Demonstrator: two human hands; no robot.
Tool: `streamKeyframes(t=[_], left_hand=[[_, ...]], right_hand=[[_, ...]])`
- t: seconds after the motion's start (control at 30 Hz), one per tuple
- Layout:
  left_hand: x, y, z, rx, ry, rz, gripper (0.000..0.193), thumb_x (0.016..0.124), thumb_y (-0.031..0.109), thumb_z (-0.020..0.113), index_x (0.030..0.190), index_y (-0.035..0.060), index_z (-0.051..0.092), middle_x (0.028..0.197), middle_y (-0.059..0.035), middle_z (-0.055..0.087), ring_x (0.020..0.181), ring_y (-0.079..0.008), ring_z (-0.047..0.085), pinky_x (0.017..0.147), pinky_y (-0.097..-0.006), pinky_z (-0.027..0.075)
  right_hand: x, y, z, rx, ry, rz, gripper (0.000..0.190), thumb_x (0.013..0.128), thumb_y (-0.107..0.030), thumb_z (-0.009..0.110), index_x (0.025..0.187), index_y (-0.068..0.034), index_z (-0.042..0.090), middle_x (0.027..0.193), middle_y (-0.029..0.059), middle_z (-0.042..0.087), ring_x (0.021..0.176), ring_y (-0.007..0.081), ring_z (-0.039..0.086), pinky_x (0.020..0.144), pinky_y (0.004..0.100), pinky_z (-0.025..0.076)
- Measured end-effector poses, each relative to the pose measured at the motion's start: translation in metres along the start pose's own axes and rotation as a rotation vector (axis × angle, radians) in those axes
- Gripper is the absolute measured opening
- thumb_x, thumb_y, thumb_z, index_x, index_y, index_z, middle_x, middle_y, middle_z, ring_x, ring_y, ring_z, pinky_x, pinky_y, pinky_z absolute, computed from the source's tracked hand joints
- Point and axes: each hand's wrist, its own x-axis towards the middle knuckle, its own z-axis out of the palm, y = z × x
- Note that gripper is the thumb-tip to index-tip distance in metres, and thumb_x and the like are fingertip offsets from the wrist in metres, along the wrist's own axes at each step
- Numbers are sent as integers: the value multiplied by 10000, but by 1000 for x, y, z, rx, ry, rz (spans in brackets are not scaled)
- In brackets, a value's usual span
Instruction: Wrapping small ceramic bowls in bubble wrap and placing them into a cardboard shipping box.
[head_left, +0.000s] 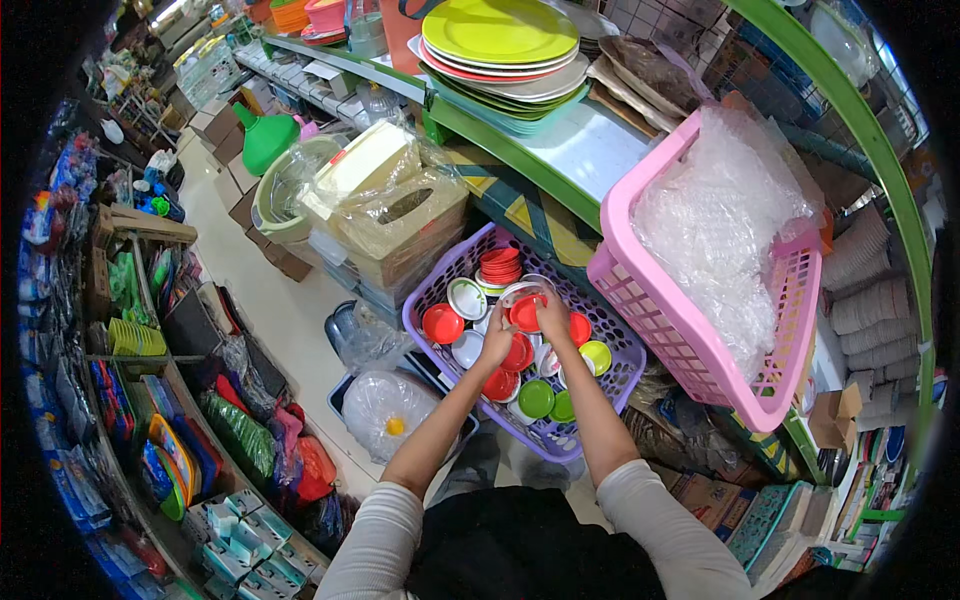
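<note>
A purple plastic basket (616, 375) with a perforated wall stands before me, holding many small round dishes in red, white and green. Both hands are inside its rim. A small red dish (527, 313) lies between them, with a white-rimmed dish against its far edge. My right hand (553, 316) grips the red dish from the right. On the left side, the fingers of my left hand (498, 337) close at its edge. Farther back in the basket rises a stack of red dishes (500, 264). A green dish (536, 399) lies nearer to me.
A pink basket (622, 259) with clear plastic wrap (720, 225) leans at the right. Stacked plates (501, 34) occupy the green-edged shelf (517, 176). Beige plastic-wrapped boxes (390, 217) stand left of the purple basket. A bagged item (390, 412) sits beside my left forearm.
</note>
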Motion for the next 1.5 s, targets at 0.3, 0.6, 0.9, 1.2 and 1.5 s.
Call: streamKeyframes(t=[0.3, 0.6, 0.9, 1.2, 1.5], left_hand=[[-20, 14, 5, 141, 168, 171, 713, 782, 47, 590, 1391, -49, 232, 1372, -233, 319, 1290, -340, 323, 1090, -363, 239], [-33, 7, 13, 408, 148, 104, 590, 765, 56, 590, 1317, -22, 397, 1204, -227, 421, 1161, -337, 413, 988, -376, 369], [-32, 20, 13, 293, -29, 195, 505, 773, 50, 578, 1248, -70, 458, 1156, -237, 528, 1051, -330, 536, 931, -359, 414], [-67, 96, 6, 108, 320, 347, 281, 882, 111, 559, 1131, -14, 598, 970, -118, 609, 867, -178, 585, 795, -290, 471], [-130, 228, 26, 1, 438, 638, 186, 912, 76, 551, 1036, -42, 623, 927, -34, 602, 873, -84, 547, 793, -212, 423]], right_hand=[[-20, -11, -1, 294, 256, -244, 442, 845, -57, 558, 1282, -34, 492, 1277, 186, 511, 1141, 293, 525, 953, 332, 419], [-50, 13, 0, 207, 189, -24, 531, 796, -89, 620, 1304, -46, 472, 764, 181, 655, 644, 224, 637, 606, 348, 488], [-61, 21, -12, 327, 158, 32, 517, 799, -72, 592, 1302, -42, 474, 709, 188, 616, 532, 242, 593, 521, 369, 459], [-82, -40, -55, 607, 354, -116, 354, 843, -17, 556, 1196, -14, 581, 570, 7, 561, 449, 66, 473, 416, 224, 362], [-147, -144, -153, 843, 361, -313, 286, 846, 12, 557, 1129, 32, 595, 990, 84, 561, 730, 110, 595, 589, 210, 487]])
